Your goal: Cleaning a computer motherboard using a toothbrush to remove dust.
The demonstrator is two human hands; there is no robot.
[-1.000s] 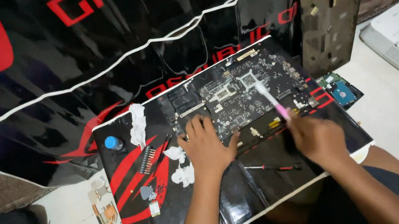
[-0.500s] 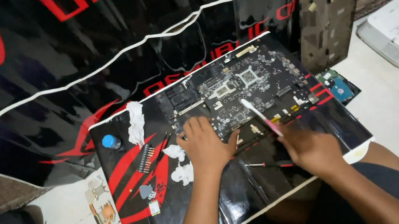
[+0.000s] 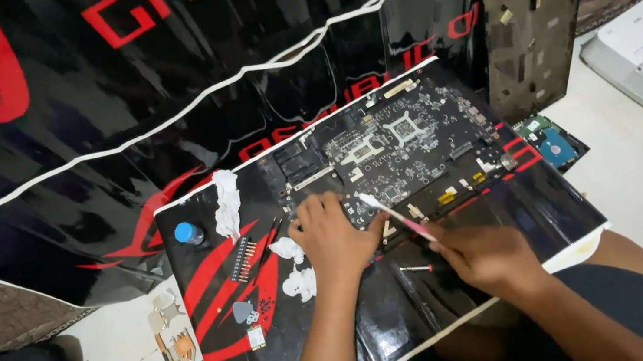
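The laptop motherboard (image 3: 396,154) lies flat, component side up, on the far half of a black-and-red mat (image 3: 512,213) spread over the person's lap. The left hand (image 3: 334,235) rests palm-down on the board's near-left corner, fingers spread and flat, gripping nothing and pinning the board. The right hand (image 3: 485,257) is closed around the pink handle of a small brush (image 3: 396,216); the white bristle end touches the board's near edge, just beside the left hand's fingers.

Step in hand, as judged: brushing the board surface clean while it is steadied. A further stroke calls for light pressure, the bristles kept low across the components, and the left hand holding the board against sliding.

On the mat, left of the board: crumpled white tissues (image 3: 295,269), a twisted wipe (image 3: 226,204), a blue bottle cap (image 3: 188,233), a memory module (image 3: 243,259). A red-handled screwdriver (image 3: 416,268) lies between the hands. A copper heatsink assembly (image 3: 180,355) lies on the floor at left; a dark bottom cover (image 3: 533,29) leans at the far right, a hard drive (image 3: 548,142) beneath it
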